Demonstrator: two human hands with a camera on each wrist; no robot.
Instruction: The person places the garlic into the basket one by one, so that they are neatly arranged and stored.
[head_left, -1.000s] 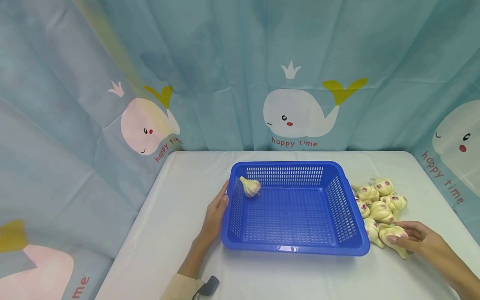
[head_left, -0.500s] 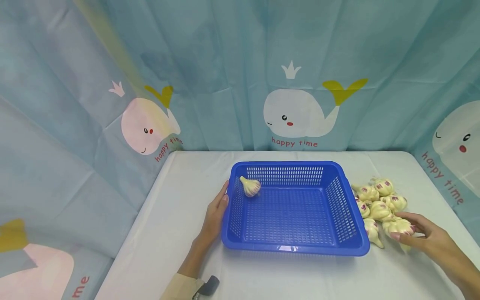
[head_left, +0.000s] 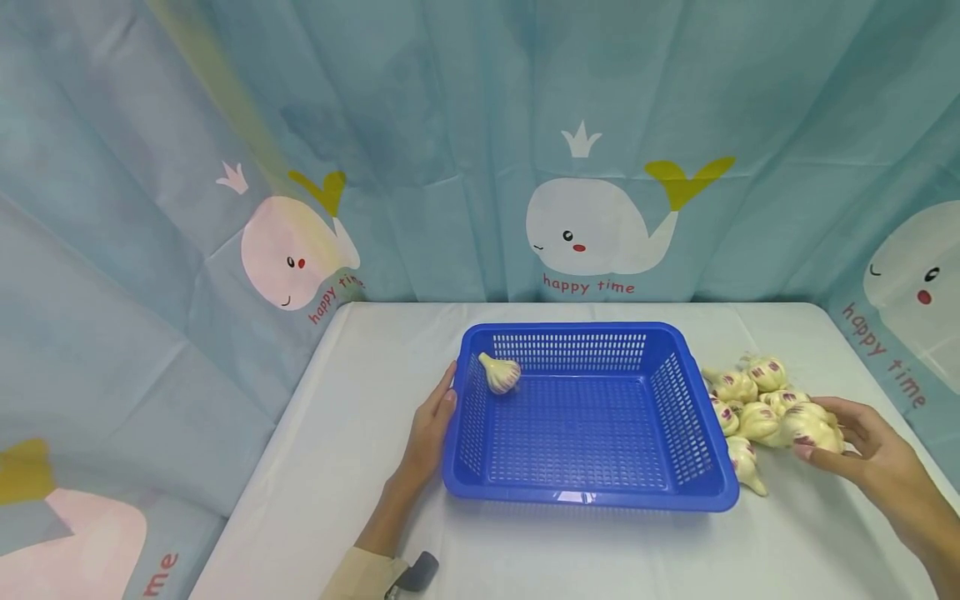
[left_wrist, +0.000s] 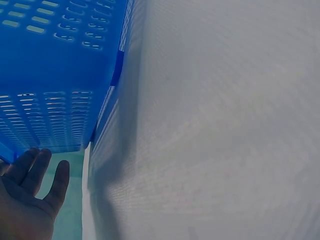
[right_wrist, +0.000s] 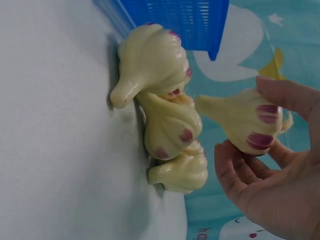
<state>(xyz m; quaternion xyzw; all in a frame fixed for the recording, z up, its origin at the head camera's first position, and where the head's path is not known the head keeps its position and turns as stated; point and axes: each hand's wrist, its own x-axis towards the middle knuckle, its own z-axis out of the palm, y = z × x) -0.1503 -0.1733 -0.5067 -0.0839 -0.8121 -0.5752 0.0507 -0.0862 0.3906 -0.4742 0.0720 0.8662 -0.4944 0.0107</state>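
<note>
My right hand (head_left: 873, 450) pinches a garlic bulb (right_wrist: 250, 120) between thumb and fingers. In the right wrist view it is lifted off the table, its stem pointing towards the pile. Several other garlic bulbs (head_left: 759, 422) lie heaped beside the right wall of a blue plastic basket (head_left: 592, 500). Inside that basket, in its far left corner, rests a single white-and-purple garlic bulb (head_left: 501, 375). My left hand (head_left: 429, 429) touches the basket's left outer side with its fingers extended; the left wrist view shows the fingertips (left_wrist: 45, 152) against the slotted wall.
A white cloth covers the table (head_left: 360, 367) around the basket. Behind and at both sides hangs a blue curtain (head_left: 450, 167) printed with whales. A dark object (head_left: 418, 572) sits at my left sleeve (head_left: 365, 573).
My right hand has raised the pinched garlic bulb from the near end of the pile, moving it up and slightly right. The left hand and the basket stay put.
</note>
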